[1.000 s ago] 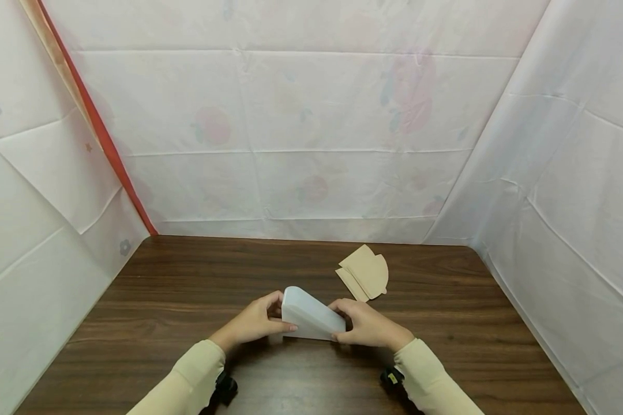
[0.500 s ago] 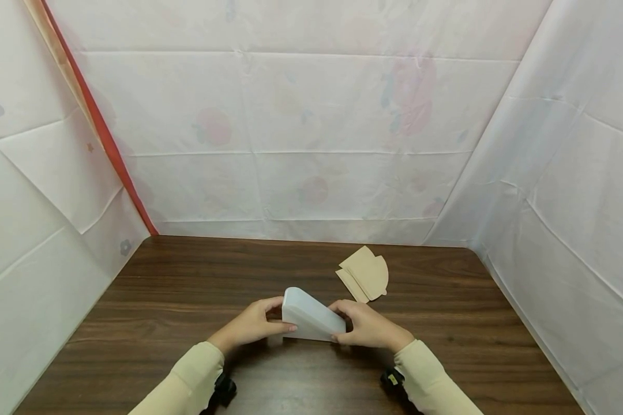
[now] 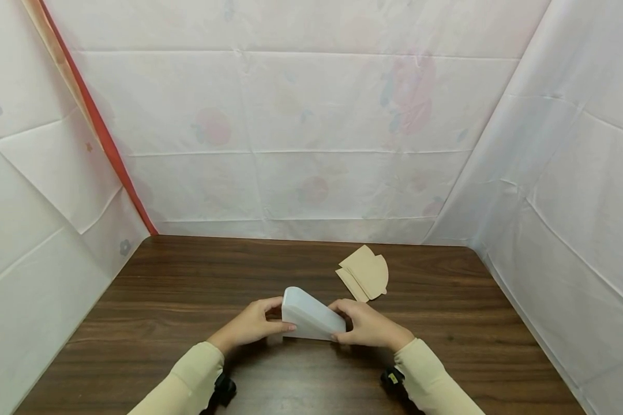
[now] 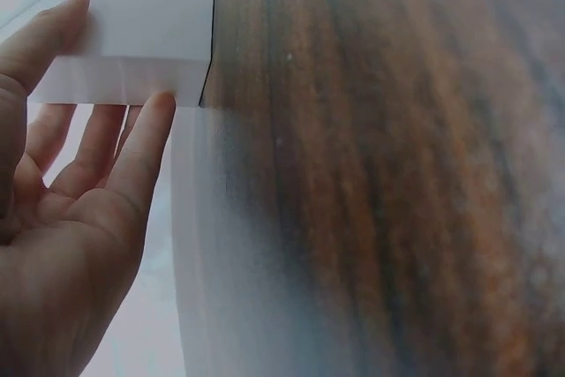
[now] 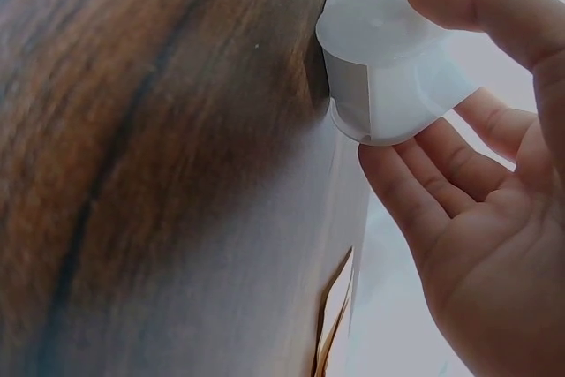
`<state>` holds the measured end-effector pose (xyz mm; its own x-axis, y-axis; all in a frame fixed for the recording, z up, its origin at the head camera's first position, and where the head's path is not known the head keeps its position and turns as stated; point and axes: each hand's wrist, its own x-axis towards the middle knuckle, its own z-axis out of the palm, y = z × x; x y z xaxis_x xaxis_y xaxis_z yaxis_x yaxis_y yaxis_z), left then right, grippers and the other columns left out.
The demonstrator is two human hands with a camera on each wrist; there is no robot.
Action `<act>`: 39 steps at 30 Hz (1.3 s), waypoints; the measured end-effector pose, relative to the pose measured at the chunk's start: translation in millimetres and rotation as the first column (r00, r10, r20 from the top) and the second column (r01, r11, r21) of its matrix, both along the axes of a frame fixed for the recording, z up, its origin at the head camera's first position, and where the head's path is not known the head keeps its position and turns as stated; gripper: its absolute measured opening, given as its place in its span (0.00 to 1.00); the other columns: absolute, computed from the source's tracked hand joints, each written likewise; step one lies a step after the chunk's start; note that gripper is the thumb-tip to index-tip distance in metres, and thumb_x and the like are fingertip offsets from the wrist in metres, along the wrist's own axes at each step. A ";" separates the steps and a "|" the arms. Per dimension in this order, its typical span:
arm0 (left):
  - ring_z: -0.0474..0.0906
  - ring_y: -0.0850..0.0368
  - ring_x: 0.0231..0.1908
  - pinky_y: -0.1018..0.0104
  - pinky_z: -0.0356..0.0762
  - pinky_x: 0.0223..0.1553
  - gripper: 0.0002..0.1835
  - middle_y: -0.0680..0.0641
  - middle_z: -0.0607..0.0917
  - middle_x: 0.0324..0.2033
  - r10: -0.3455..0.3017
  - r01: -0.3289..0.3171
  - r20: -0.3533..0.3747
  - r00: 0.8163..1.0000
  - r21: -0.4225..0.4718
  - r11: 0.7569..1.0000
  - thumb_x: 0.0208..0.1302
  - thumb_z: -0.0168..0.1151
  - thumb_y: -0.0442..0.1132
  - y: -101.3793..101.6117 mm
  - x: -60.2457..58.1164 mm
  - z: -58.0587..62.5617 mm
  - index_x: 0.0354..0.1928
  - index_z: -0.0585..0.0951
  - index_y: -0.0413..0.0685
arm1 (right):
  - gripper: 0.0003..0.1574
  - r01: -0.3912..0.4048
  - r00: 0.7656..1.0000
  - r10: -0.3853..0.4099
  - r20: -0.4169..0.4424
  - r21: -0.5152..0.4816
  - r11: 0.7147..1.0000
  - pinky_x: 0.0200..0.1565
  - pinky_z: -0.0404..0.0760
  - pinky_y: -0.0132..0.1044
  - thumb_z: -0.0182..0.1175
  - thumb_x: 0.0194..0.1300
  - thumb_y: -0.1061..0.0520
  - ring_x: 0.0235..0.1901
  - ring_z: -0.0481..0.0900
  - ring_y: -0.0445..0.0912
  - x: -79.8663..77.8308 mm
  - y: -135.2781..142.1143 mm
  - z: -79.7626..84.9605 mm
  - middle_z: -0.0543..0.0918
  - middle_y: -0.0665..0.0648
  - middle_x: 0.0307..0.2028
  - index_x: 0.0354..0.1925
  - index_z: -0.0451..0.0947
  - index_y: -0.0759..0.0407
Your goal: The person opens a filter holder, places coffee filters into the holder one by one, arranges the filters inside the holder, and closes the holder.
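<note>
A white wedge-shaped plastic case, higher at its left end and sloping down to the right, stands on the table between the two hands. My left hand holds its tall end, thumb on the front face; in the left wrist view the fingertips reach the end wall. At the low end, my right hand grips the case with the thumb in front and fingers behind. In the right wrist view, this rounded end of the case has a translucent wall. Several fan-shaped tan paper coffee filters lie behind the right hand.
The dark wood-grain table is enclosed at the back and sides by pale printed cloth. A red strip runs down the left back corner. Black wrist cameras hang below the cuffs.
The left fingers behind the tall end of the case have straightened slightly. The case, the right hand and the filters stay in place.
</note>
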<state>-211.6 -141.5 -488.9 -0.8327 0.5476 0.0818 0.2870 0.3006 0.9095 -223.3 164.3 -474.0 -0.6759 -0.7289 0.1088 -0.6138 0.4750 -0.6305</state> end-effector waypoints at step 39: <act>0.83 0.53 0.47 0.65 0.80 0.45 0.22 0.50 0.86 0.47 0.019 -0.019 0.034 0.999 0.000 1.000 0.63 0.72 0.44 0.3 4.4 3.0 0.58 0.81 0.48 | 0.34 -0.001 0.999 -0.001 -0.047 -0.045 0.999 0.53 0.79 0.41 0.68 0.67 0.47 0.51 0.78 0.36 2.1 -29.2 41.4 0.78 0.44 0.53 0.64 0.70 0.57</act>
